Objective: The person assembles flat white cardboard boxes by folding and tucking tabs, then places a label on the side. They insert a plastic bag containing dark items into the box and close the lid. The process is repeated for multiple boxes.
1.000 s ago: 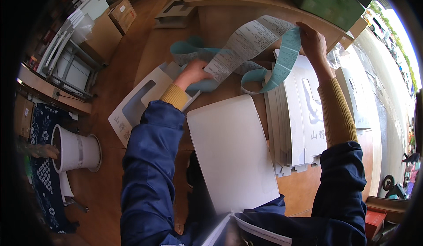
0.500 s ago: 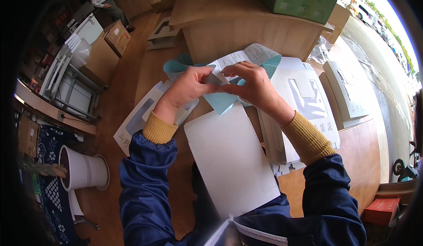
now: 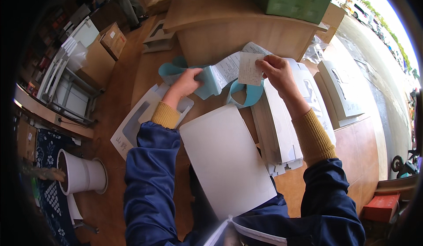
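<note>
In my right hand (image 3: 280, 72), a white printed label (image 3: 250, 68) is pinched at its right edge between thumb and fingers. My left hand (image 3: 187, 84) grips a long strip of labels (image 3: 228, 66) with a pale blue backing, to the left of the loose label. That strip twists and loops, one blue curl (image 3: 244, 96) hanging below the label. A plain white flat box (image 3: 227, 158) lies across my lap, beneath and nearer than both hands. The left fingertips are partly hidden by the strip.
Flat white cartons (image 3: 275, 127) are stacked right of my lap. A windowed white box (image 3: 136, 125) lies to the left. Ahead stands a wooden counter (image 3: 238, 43) bearing a green box (image 3: 295, 1). A white pot (image 3: 83, 171) is at far left; a person (image 3: 125, 3) stands at the back.
My hands, close together before, have moved apart. The right one has carried a single label off to the right, while the left keeps the strip. The person at the back has shifted right.
</note>
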A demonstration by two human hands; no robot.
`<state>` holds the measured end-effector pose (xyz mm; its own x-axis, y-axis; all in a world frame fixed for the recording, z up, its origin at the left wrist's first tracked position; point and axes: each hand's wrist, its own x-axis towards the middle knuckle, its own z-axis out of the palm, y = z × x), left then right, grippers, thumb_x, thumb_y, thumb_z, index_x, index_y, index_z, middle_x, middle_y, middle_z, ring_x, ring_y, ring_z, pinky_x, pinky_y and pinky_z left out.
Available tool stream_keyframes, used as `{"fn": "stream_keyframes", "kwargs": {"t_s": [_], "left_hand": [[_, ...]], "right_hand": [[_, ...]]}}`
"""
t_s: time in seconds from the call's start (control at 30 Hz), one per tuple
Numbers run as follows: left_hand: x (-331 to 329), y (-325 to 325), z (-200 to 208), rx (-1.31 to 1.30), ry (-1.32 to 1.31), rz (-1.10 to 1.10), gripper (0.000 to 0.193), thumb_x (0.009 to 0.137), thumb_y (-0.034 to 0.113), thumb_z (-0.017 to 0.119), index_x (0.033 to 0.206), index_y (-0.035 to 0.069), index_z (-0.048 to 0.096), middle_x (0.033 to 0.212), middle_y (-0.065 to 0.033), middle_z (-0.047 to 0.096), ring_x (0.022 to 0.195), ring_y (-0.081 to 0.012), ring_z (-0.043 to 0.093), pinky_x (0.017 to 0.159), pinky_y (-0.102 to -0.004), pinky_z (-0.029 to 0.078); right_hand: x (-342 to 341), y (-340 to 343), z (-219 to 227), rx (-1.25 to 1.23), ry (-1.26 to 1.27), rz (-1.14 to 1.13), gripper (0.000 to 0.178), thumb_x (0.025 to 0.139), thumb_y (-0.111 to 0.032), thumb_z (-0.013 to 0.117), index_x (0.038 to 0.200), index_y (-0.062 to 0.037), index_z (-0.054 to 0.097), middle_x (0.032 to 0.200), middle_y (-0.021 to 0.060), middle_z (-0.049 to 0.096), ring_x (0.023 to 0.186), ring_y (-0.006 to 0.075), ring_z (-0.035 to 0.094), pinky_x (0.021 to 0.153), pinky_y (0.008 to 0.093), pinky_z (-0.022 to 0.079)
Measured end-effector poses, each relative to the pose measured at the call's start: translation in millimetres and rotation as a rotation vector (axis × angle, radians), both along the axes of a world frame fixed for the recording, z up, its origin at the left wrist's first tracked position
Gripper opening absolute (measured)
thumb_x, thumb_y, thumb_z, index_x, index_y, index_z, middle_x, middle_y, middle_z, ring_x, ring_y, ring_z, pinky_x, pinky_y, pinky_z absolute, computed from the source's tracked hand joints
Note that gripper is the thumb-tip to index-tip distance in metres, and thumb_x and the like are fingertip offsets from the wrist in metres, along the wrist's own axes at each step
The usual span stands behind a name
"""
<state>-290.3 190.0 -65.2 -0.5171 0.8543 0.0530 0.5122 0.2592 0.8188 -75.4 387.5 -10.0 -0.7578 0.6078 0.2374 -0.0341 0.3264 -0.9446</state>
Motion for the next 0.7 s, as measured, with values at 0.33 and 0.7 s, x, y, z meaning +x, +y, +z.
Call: {"fn": "stream_keyframes", "kwargs": {"t_s": [0.33,0.7], "left_hand": [[116,-17,19,0.563,1.062,0.171,0.052,0.071,0.02,0.084,0.116,0.013,0.059,0.11,-0.0025,0.056,0.11,-0.0247,0.052,0.097,-0.0415,0.038],[193,-73,58,0.878,0.459,0.434,0.012,0.087,0.007,0.072,0.092,0.005,0.061,0.09,-0.0025,0.063,0.089,-0.0192,0.058,0.078,-0.032,0.046]], "right_hand": [[10,-29,7,-0.297,0.011,0.062,0.023,0.09,-0.023,0.064,0.075,-0.0051,0.061,0.062,-0.0035,0.048,0.056,0.0052,0.041,0.05,0.0226,0.03],[79,-74,33,-0.538,-0.024,0.683,0.058,0.082,-0.053,0.074,0.114,-0.006,0.062,0.097,0.0063,0.061,0.088,0.0145,0.06,0.072,0.0229,0.045]]}}
